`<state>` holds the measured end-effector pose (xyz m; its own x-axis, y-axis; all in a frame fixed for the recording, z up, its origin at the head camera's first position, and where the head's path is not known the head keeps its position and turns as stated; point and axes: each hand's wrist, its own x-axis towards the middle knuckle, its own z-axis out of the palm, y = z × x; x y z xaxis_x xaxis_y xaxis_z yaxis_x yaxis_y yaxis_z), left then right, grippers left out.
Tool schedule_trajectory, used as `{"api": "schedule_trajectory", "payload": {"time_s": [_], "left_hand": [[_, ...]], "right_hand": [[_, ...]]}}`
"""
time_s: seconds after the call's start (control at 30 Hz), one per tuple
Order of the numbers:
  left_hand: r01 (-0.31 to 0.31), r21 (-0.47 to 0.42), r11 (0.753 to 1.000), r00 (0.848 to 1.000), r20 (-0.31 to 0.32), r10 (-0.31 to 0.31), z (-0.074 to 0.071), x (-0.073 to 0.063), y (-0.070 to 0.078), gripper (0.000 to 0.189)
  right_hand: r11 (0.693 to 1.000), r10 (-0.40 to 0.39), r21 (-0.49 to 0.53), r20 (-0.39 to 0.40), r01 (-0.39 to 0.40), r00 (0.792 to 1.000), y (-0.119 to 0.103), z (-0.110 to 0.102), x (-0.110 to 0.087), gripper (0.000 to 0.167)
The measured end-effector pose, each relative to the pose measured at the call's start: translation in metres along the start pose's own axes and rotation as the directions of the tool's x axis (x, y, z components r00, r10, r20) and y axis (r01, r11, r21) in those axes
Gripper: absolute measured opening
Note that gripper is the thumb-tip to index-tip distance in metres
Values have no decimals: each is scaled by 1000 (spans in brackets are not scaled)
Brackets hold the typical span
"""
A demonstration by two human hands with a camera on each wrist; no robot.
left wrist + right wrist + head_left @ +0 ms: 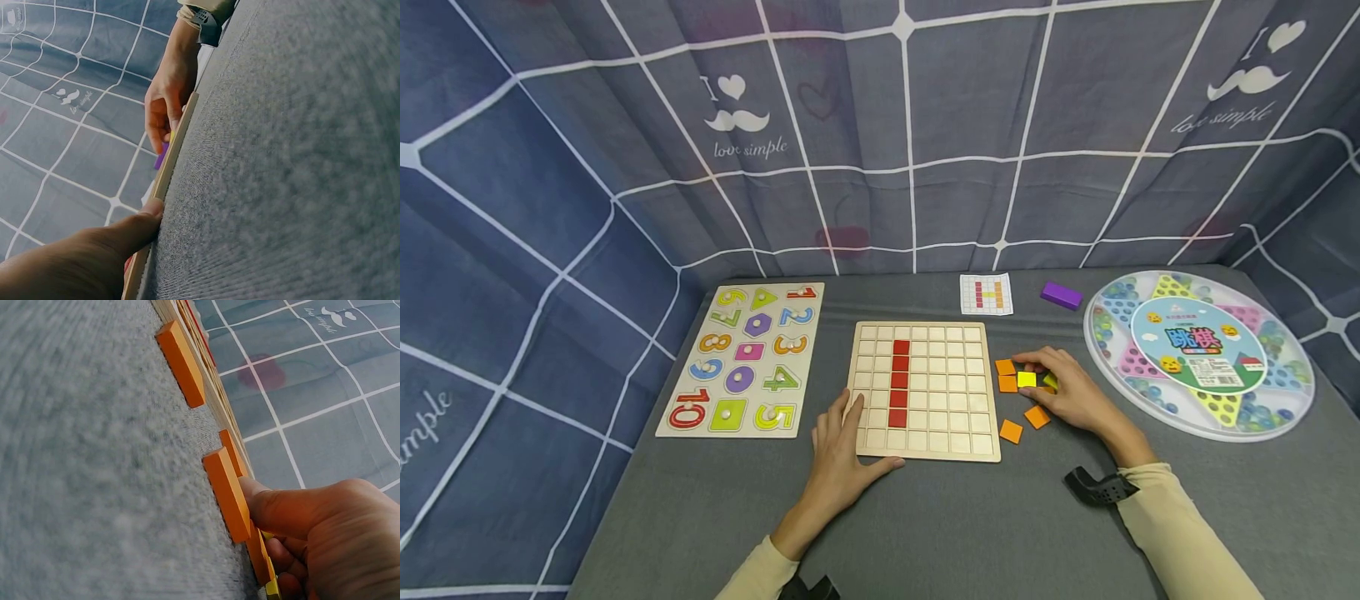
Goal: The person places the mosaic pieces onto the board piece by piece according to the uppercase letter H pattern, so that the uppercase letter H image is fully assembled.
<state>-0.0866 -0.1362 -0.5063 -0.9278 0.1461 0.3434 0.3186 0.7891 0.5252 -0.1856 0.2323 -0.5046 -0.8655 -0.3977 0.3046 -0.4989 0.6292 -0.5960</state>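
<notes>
Pinching a yellow tile [1050, 381] in the curled right hand [1070, 390], much the nearer, just right of the board [957, 401] and across bare squares [937, 364] from its red tiles [899, 380], while spanning the board's near left corner with a widely spread left hand [838, 460].

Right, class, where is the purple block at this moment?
In the head view, the purple block lies right of centre at the back, between the small pattern card and the round game board.
</notes>
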Motion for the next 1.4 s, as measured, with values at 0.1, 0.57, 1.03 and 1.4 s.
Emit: {"api": "schedule_trajectory", "payload": {"time_s": [0.1,0.57,1.03,1.4], "left_hand": [[0,0,1000,1000,-1,0,0,0,0,108],[1,-4,1000,1000,-4,-1,-1,0,1,108],[1,-3,1000,1000,-3,-1,-1,0,1,108],[11,-8,1000,1000,5,-11,-1,1,2,108]], "right_hand": [[1000,-1,1,0,1,1000,0,0,0,46],[1000,-7,-5,-5,7,1000,-2,0,1,45],[1000,-10,-2,-4,10,1000,-2,0,0,44],[1000,0,-1,4,0,1000,-1,0,-1,43]]}}
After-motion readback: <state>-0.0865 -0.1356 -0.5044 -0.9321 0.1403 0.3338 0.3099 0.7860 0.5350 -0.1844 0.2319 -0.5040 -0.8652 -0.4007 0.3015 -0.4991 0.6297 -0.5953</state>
